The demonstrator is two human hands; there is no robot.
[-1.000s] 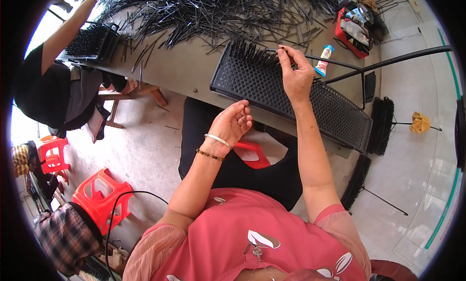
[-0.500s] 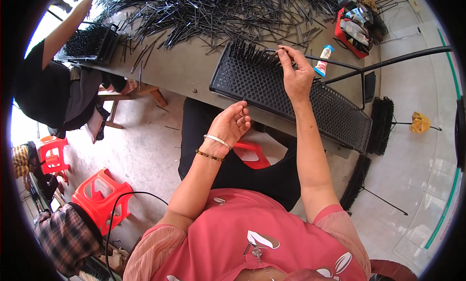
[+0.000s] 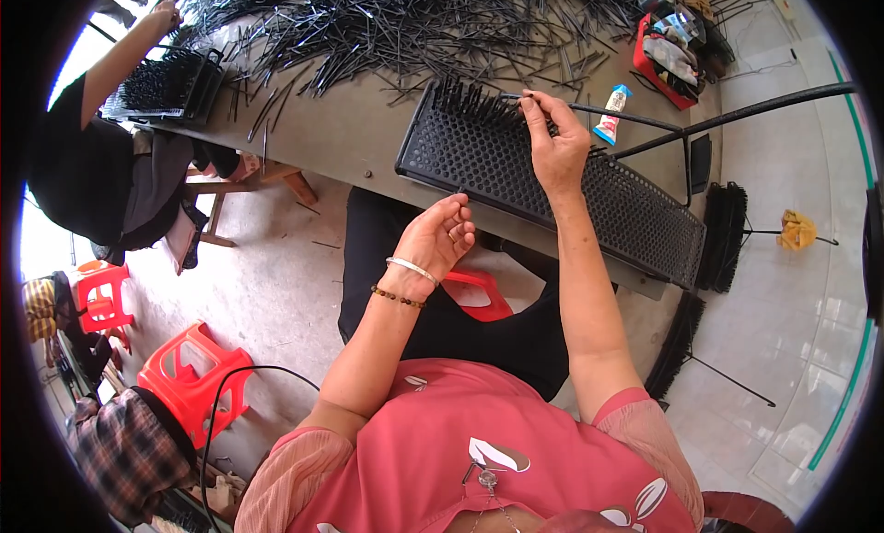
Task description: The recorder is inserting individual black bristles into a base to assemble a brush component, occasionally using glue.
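A long black perforated board lies slantwise along the table's near edge, its face full of round holes. Dark bristle strands stand in a row along its far edge. My right hand is over the board's middle, thumb and forefinger pinched beside the bristles; whatever is between them is too small to name. Just off the near edge, my left hand is closed with palm turned up and fingers curled, fingertips by the rim. What it holds, if anything, is hidden. A black metal rod frame reaches from the board to the right.
Loose black strands heap across the table's far side. A small wrapped packet and a red bin are at right. Black brush heads stand on the floor. Another person's arm works over a similar board. Red stools stand left.
My right hand has shifted slightly left and toward the far edge along the bristles. My left hand has barely moved. The other person's hand has come down nearer their board.
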